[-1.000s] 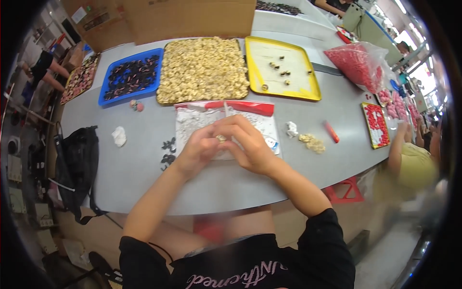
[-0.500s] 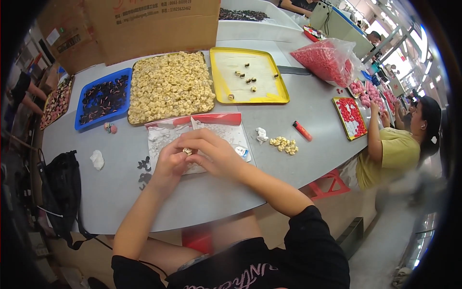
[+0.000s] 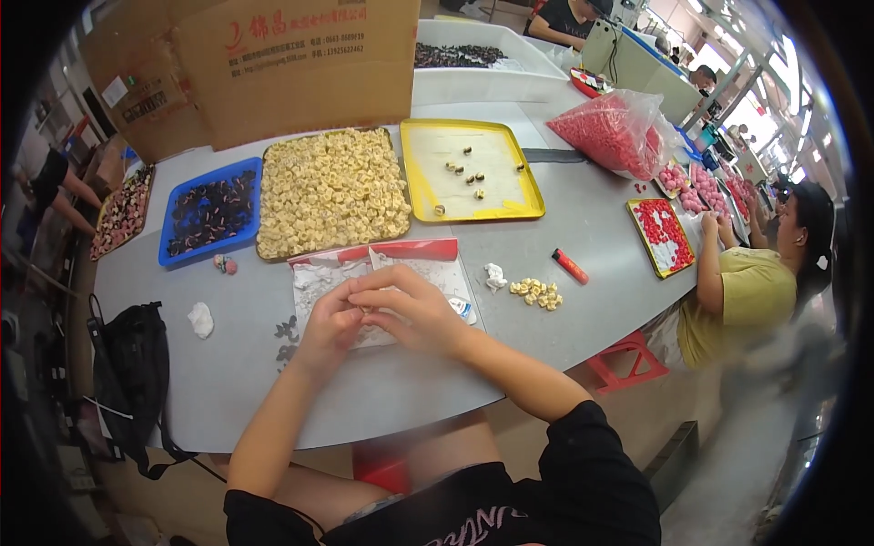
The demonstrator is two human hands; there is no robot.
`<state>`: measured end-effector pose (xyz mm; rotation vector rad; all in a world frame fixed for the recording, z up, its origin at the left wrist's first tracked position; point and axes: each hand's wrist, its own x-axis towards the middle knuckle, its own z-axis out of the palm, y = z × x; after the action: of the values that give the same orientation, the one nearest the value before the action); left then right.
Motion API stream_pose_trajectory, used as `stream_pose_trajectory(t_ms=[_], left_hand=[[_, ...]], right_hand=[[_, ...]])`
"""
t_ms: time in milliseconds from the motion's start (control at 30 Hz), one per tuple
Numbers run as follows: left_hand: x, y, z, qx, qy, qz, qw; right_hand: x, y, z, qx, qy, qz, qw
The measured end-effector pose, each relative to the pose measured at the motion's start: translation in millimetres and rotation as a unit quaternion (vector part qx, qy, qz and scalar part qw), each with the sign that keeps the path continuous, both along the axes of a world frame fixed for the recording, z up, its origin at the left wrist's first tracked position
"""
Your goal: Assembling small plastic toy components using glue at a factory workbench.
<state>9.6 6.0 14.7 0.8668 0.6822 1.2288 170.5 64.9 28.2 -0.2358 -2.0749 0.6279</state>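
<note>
My left hand (image 3: 330, 329) and my right hand (image 3: 414, 312) meet over a white sheet (image 3: 439, 269) with a red far edge. Their fingertips pinch together around a small cream-yellow piece (image 3: 366, 309), mostly hidden by the fingers. Small grey scraps are strewn over the sheet. Dark flat pieces (image 3: 288, 329) lie at the left of it. Beyond it, a tray heaped with cream-yellow pieces (image 3: 332, 191) stands beside a blue tray (image 3: 166, 247) of dark pieces. A yellow tray (image 3: 537, 202) holds several cream-and-dark pieces.
Right of the sheet lie a white crumpled wad (image 3: 494, 277), a cluster of cream-yellow pieces (image 3: 537, 293) and a red tube (image 3: 571, 266). Another white wad (image 3: 200, 319) and a black bag (image 3: 132, 373) are at left. A cardboard box (image 3: 300, 86) stands behind; a co-worker (image 3: 742, 287) sits at right.
The whole view has tilted, so the table sits lower in the picture. My fingers have closed further over the cream-yellow piece, which showed more plainly before.
</note>
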Motion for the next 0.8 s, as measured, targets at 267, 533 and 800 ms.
stream_pose_trajectory(t_ms=[267,533,800], left_hand=[[-2.7,4.7,-5.5,0.027,-0.021,0.101,0.994],[-1.7,8.1,-5.9,0.204,0.218,0.279,0.913],[3.6,4.2,-0.4,0.306,0.401,0.333,0.796]], right_hand=[[0.5,-7.4,8.1,-0.050,0.037,-0.056,0.996],[3.6,-6.0,7.0,-0.258,-0.019,0.014,0.966],[3.0,-1.8,-0.5,-0.387,-0.030,0.093,0.917]])
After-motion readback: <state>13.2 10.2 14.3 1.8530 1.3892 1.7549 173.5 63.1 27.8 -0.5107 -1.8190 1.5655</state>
